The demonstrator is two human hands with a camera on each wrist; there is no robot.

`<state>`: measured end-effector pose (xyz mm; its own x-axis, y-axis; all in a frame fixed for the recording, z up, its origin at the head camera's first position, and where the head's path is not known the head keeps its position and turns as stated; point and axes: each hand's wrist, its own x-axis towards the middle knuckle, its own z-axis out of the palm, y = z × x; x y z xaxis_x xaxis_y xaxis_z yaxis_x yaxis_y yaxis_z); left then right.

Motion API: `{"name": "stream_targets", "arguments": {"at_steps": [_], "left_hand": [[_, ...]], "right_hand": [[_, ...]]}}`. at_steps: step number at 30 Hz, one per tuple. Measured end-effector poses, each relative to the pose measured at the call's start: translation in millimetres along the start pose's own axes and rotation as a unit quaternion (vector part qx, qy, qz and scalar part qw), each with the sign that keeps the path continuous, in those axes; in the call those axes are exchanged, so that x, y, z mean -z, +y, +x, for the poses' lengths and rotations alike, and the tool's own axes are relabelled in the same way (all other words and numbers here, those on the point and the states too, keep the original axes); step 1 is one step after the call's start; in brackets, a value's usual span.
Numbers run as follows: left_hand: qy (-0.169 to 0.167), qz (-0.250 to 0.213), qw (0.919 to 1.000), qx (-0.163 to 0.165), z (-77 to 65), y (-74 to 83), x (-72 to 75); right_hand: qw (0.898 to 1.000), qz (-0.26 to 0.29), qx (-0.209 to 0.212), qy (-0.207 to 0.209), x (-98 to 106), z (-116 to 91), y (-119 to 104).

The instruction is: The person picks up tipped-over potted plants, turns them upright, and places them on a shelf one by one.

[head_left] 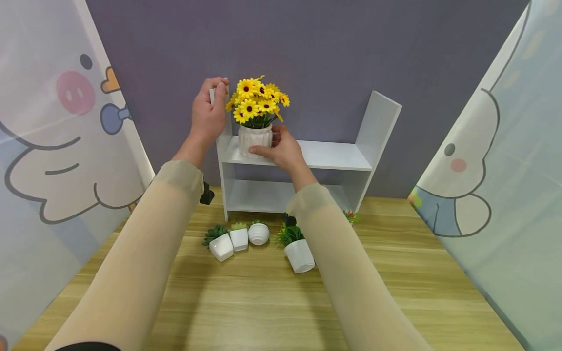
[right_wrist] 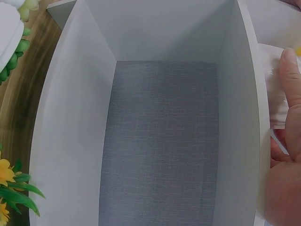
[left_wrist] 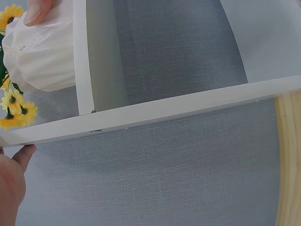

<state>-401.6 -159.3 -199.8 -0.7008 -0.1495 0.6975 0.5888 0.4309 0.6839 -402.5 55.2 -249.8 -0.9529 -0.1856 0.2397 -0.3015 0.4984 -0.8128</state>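
A white pot (head_left: pixel 256 141) of yellow daisy-like flowers (head_left: pixel 259 100) stands at the left end of the upper board of a white shelf (head_left: pixel 335 155). My right hand (head_left: pixel 287 150) grips this pot from the right, thumb across its front; in the right wrist view the thumb lies along the pot (right_wrist: pixel 276 89). My left hand (head_left: pixel 210 109) holds the upper part of the shelf's left side panel (head_left: pixel 225 127), fingers bent over its edge. From the left wrist, that hand (left_wrist: pixel 11 181) shows only partly, against the panel's outer face.
Small white-potted succulents (head_left: pixel 239 239) lie tipped on the wooden table (head_left: pixel 246 302) before the shelf. A larger white pot (head_left: pixel 300 256) with green leaves lies beside my right forearm, which partly hides another red-flowered plant (head_left: pixel 351 216). Cartoon-printed curtains (head_left: pixel 474 161) flank the table.
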Motion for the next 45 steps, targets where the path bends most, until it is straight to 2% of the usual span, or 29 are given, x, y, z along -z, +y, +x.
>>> {"name": "stream_targets", "arguments": {"at_steps": [20, 26, 31, 35, 40, 45], "left_hand": [[-0.002, 0.001, 1.0, -0.006, 1.4, -1.8, 0.5], [-0.002, 0.004, 0.9998, -0.018, 1.0, -3.0, -2.0], [-0.001, 0.0, 0.9998, -0.022, -0.6, -2.5, -3.0], [0.005, -0.006, 0.9999, -0.014, -1.4, -1.3, -1.5], [0.004, -0.001, 1.0, 0.002, -2.8, 0.7, -0.6], [0.001, 0.001, 1.0, -0.003, -2.1, 1.8, -2.1]], "right_hand": [[1.0, -0.019, 0.009, 0.016, -5, 0, 2], [0.999, 0.005, 0.008, 0.042, 0, -8, 3], [0.997, 0.056, 0.019, 0.05, 4, -22, 4], [0.995, 0.083, 0.044, 0.034, 13, -36, 9], [0.994, 0.088, 0.058, 0.013, 34, -63, 25], [0.996, 0.069, 0.053, -0.013, 63, -97, 46]]}}
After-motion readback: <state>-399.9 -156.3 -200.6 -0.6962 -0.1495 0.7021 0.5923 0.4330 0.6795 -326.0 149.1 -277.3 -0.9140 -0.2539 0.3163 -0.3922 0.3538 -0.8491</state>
